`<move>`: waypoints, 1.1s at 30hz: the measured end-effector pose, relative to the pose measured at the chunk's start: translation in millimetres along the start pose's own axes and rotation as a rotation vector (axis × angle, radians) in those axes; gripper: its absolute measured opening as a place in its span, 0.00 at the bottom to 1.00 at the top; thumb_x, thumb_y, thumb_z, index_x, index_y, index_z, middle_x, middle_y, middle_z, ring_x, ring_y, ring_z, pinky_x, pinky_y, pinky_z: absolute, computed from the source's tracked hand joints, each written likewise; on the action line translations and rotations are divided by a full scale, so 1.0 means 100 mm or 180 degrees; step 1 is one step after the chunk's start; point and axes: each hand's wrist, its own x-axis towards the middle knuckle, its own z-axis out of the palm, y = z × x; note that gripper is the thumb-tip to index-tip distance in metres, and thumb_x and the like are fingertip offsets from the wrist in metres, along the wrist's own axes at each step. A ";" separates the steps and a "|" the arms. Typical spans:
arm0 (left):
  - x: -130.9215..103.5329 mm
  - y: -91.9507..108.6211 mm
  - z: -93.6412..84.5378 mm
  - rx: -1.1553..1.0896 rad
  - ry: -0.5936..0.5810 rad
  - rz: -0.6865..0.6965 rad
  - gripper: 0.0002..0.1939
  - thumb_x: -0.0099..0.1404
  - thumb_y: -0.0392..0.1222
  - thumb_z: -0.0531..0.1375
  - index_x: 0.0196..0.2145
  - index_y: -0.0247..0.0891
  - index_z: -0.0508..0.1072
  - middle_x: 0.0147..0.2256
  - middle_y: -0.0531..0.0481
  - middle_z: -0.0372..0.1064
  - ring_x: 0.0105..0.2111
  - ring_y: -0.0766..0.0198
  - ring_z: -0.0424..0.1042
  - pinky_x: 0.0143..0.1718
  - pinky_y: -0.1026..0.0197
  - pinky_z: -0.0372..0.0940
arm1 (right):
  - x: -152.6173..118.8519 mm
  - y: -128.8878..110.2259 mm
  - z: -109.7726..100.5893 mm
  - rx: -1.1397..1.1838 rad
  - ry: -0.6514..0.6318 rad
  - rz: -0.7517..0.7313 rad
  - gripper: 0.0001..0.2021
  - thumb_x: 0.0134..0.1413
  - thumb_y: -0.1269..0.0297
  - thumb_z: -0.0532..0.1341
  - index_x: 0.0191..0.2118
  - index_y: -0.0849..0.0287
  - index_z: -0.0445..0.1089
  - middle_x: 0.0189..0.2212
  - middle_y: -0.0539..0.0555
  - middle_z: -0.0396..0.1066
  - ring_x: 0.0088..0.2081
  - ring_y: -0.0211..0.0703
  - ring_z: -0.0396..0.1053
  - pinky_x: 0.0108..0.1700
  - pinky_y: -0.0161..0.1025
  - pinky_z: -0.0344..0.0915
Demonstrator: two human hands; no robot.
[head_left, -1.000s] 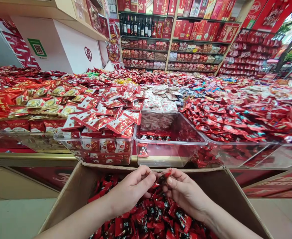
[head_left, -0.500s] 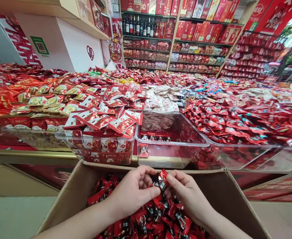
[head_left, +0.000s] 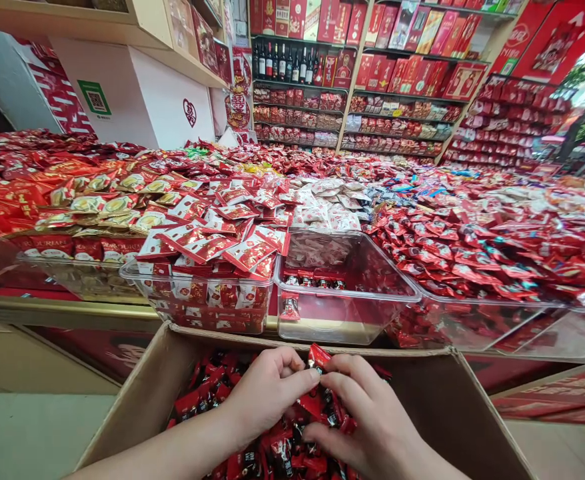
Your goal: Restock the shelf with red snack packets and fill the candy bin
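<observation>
Between the thumb and fingers of my left hand (head_left: 272, 383) is a small red-and-black wrapped candy (head_left: 318, 358), its red end pointing up. Close by on the right, my right hand (head_left: 367, 407) has its thumb spread well away from its fingers. Those fingertips are at the held candy's side; whether they touch it I cannot tell. Both hands are above an open cardboard box (head_left: 122, 407) with a heap of the same candies (head_left: 282, 453) inside. Just beyond the box stands a clear plastic bin (head_left: 337, 327) with a short row of these candies (head_left: 317, 280) at its bottom.
Left of that bin, another clear bin (head_left: 197, 307) is piled with red-and-white packets (head_left: 207, 243). A heap of red shiny packets (head_left: 457, 247) fills the one at right. Shelves (head_left: 352, 67) with bottles and red boxes rise behind, beside a white pillar (head_left: 167, 100).
My right hand has loosened from the candy; its thumb has dropped down and away from the fingers. The left hand still has the candy. The view has shifted slightly.
</observation>
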 end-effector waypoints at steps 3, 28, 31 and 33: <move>-0.02 0.03 -0.01 -0.0328 -0.0173 0.0065 0.17 0.51 0.53 0.55 0.22 0.35 0.60 0.18 0.58 0.57 0.19 0.71 0.58 0.21 0.68 0.54 | 0.01 -0.04 -0.02 -0.0396 -0.0055 -0.0262 0.15 0.45 0.70 0.58 0.42 0.55 0.62 0.39 0.58 0.66 0.36 0.46 0.64 0.34 0.40 0.63; -0.04 -0.22 -0.03 0.0763 -0.1157 -0.0002 0.19 0.56 0.55 0.47 0.27 0.38 0.68 0.26 0.51 0.68 0.22 0.68 0.62 0.23 0.67 0.57 | 1.68 0.69 -0.37 -0.1033 -0.2504 0.0796 0.02 0.30 0.70 0.61 0.18 0.61 0.66 0.14 0.47 0.61 0.19 0.32 0.55 0.19 0.30 0.48; -0.06 -0.18 -0.04 0.1157 -0.1123 0.0106 0.16 0.56 0.51 0.48 0.30 0.39 0.71 0.27 0.51 0.69 0.23 0.67 0.63 0.22 0.68 0.56 | 1.62 0.73 -0.36 -0.0785 -0.2654 0.0875 0.05 0.29 0.66 0.63 0.19 0.61 0.68 0.14 0.47 0.62 0.18 0.32 0.55 0.19 0.30 0.49; -0.08 -0.15 -0.05 0.1387 -0.1067 0.0216 0.14 0.54 0.48 0.50 0.31 0.40 0.72 0.28 0.52 0.70 0.26 0.65 0.64 0.23 0.68 0.55 | 1.59 0.76 -0.35 -0.0512 -0.2848 0.0859 0.06 0.31 0.65 0.63 0.22 0.61 0.70 0.17 0.49 0.65 0.19 0.33 0.57 0.20 0.30 0.51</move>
